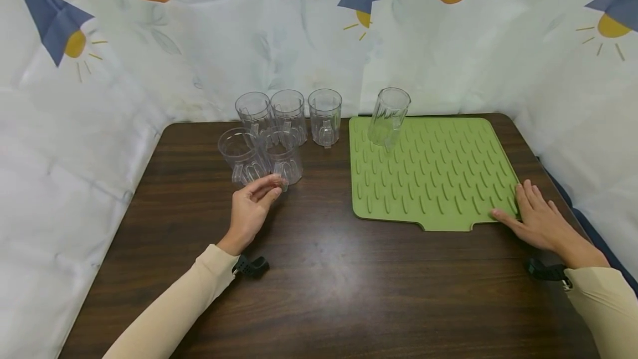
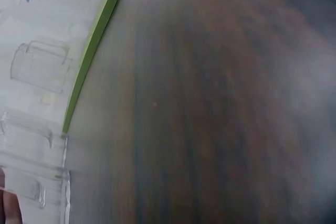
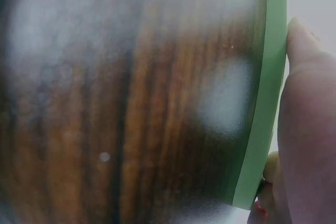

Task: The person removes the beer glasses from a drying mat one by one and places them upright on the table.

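Note:
My left hand pinches the handle of a clear glass mug, the front right one of a cluster on the left of the table. Beside it stands another front mug, its handle facing me. In the left wrist view, only a bit of the fingers shows, at the lower left by a mug handle. My right hand lies with fingers extended at the front right corner of a green ridged mat. The right wrist view shows the thumb against the green mat's edge.
Behind the front pair, three more mugs line the table's back edge. A single mug stands on the mat's back left part. The dark wooden table is bordered by a white patterned sheet.

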`<state>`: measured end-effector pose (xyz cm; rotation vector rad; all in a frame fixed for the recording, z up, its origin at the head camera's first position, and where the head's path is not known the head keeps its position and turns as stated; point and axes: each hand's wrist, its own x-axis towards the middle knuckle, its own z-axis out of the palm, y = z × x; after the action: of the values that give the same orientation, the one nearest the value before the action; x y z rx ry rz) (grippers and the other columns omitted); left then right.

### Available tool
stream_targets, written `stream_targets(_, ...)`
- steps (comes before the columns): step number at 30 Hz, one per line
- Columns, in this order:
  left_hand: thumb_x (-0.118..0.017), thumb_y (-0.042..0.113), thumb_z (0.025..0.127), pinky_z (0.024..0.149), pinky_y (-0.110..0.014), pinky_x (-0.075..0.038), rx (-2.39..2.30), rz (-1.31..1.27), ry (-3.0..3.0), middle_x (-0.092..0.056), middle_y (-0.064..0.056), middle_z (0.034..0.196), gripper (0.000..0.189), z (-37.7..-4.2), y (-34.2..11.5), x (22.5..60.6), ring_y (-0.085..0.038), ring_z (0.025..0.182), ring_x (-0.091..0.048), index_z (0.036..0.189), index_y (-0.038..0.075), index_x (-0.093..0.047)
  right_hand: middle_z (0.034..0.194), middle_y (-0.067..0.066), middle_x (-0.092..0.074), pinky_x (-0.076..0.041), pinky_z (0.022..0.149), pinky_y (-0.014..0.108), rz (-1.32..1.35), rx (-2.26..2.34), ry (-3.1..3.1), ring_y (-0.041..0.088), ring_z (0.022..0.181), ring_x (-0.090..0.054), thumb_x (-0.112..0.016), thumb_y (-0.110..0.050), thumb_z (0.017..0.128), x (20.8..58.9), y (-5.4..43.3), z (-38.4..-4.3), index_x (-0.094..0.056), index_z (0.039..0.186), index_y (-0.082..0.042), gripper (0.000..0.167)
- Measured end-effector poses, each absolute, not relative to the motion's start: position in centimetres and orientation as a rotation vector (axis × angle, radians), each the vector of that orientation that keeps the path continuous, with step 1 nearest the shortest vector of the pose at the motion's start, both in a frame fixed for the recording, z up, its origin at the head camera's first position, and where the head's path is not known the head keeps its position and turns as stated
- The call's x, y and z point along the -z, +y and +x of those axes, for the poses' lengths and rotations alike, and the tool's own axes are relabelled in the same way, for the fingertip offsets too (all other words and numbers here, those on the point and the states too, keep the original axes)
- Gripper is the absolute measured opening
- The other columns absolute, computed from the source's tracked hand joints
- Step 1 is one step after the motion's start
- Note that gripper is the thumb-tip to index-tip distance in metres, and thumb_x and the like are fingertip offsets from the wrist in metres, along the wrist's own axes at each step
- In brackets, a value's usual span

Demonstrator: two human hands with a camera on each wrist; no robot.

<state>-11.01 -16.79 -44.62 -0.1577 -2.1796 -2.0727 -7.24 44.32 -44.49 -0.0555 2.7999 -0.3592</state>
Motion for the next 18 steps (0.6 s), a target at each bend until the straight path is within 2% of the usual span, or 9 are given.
stream_targets(3,-0.074,-0.001,0.093,0.097,-0.018,-0.058,2.098,-0.154,-2.214,-0.075,0.006,0.124,0.040,-10.6,-17.2,44.6,0.000,0.114,-0.071,0.132,-0.004,-0.066,0.160,0.042,0.022,-0.005,0.114,0.084,-0.053,0.357,2.795,0.060,0.152,0.014,-0.043,-0.059,0.106,44.4,44.4,-7.3,0.013,0.158,0.012,0.104)
stream_targets(6,-0.074,0.002,0.093,0.100,-0.018,-0.057,2.105,-0.144,-2.242,-0.071,-0.006,0.136,0.045,-10.0,-17.6,44.6,0.000,0.119,-0.069,0.137,-0.002,-0.064,0.160,0.043,0.020,-0.005,0.114,0.085,-0.057,0.355,2.797,0.060,0.152,0.013,-0.043,-0.059,0.106,44.4,44.4,-7.3,0.013,0.158,0.012,0.104)
stream_targets(10,-0.074,0.005,0.094,0.100,-0.018,-0.057,2.081,-0.143,-2.259,-0.067,-0.019,0.140,0.049,-9.1,-18.2,44.4,0.000,0.120,-0.069,0.141,-0.003,-0.060,0.160,0.043,0.019,-0.006,0.114,0.085,-0.064,0.345,2.800,0.061,0.152,0.012,-0.043,-0.059,0.106,44.4,44.4,-7.3,0.012,0.158,0.013,0.104)
stream_targets(14,-0.074,0.006,0.095,0.099,-0.018,-0.057,2.063,-0.164,-2.247,-0.068,-0.021,0.137,0.050,-8.1,-18.8,43.9,-0.003,0.118,-0.071,0.141,-0.006,-0.058,0.160,0.043,0.020,-0.006,0.114,0.084,-0.071,0.339,2.797,0.061,0.152,0.013,-0.043,-0.059,0.106,44.4,44.4,-7.3,0.012,0.157,0.013,0.104)
stream_targets(18,-0.072,0.006,0.096,0.098,-0.019,-0.058,2.053,-0.192,-2.240,-0.073,-0.013,0.132,0.046,-7.3,-19.1,43.2,-0.006,0.115,-0.073,0.139,-0.004,-0.060,0.160,0.043,0.021,-0.006,0.114,0.084,-0.076,0.338,2.794,0.061,0.152,0.013,-0.043,-0.059,0.106,44.3,44.5,-7.3,0.013,0.157,0.013,0.105)
